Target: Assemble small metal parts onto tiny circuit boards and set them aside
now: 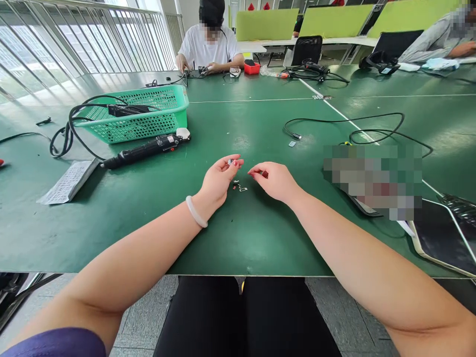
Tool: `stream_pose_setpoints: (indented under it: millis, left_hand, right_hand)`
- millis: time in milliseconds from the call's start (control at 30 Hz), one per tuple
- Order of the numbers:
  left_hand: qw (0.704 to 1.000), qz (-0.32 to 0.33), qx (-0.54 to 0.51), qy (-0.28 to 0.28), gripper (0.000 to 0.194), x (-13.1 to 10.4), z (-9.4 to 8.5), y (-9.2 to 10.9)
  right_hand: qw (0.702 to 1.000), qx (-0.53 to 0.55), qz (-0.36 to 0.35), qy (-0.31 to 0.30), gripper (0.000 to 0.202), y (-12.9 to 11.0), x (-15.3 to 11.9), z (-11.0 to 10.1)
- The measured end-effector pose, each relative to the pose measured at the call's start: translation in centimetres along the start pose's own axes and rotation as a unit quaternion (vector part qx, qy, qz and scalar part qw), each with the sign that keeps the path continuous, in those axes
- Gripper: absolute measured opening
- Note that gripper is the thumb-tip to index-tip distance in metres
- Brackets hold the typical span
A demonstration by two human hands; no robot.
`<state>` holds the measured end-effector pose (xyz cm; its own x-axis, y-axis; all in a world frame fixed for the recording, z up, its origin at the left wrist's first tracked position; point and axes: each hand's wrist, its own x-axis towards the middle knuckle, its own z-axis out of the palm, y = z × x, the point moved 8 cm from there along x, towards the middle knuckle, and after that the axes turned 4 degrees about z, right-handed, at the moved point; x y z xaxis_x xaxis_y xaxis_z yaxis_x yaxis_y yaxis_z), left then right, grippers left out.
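pinching a small pale part (230,161) between the left fingers (233,170), above the green worktop (260,243), near tiny pieces (243,189); holding the right fingers (262,167) curled close by, cannot tell whether gripping anything.

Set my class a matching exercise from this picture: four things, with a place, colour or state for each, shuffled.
1. left hand
2. small parts
3. corded tool
4. basket

A. black, on the near side of the basket
B. light green, with many holes
C. pinching a tiny piece
D. on the table, between left hand and right hand

Pairs: 1-C, 2-D, 3-A, 4-B
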<state>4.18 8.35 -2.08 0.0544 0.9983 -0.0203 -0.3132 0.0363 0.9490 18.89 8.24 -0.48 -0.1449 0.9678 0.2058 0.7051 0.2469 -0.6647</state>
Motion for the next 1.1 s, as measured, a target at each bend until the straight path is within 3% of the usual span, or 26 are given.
stream_pose_setpoints:
  millis: [133,233,600,900,1100]
  left_hand:
    - [0.999,-0.032,-0.012,0.040,0.018,-0.1,-2.3,0.3]
    - [0.997,-0.050,0.002,0.056,0.019,-0.1,-2.9,0.4]
    - [0.996,-0.081,0.008,0.027,0.028,-0.2,-2.3,-0.4]
    - [0.994,-0.078,0.080,0.008,0.028,-0.5,-1.8,-0.2]
    - [0.993,-0.077,0.088,-0.019,0.027,-0.9,-1.3,0.1]
  right_hand:
    - [0.999,-0.031,0.000,-0.033,0.017,-0.3,-0.1,0.9]
    - [0.997,-0.045,-0.021,-0.057,0.021,-1.4,-0.4,1.7]
    - [0.989,-0.109,-0.069,-0.075,0.019,-2.8,-0.3,3.6]
    - [0.984,-0.135,-0.084,-0.079,0.033,-2.8,-0.8,3.2]
    - [0.994,-0.088,-0.060,-0.013,0.033,-2.4,-0.4,1.6]
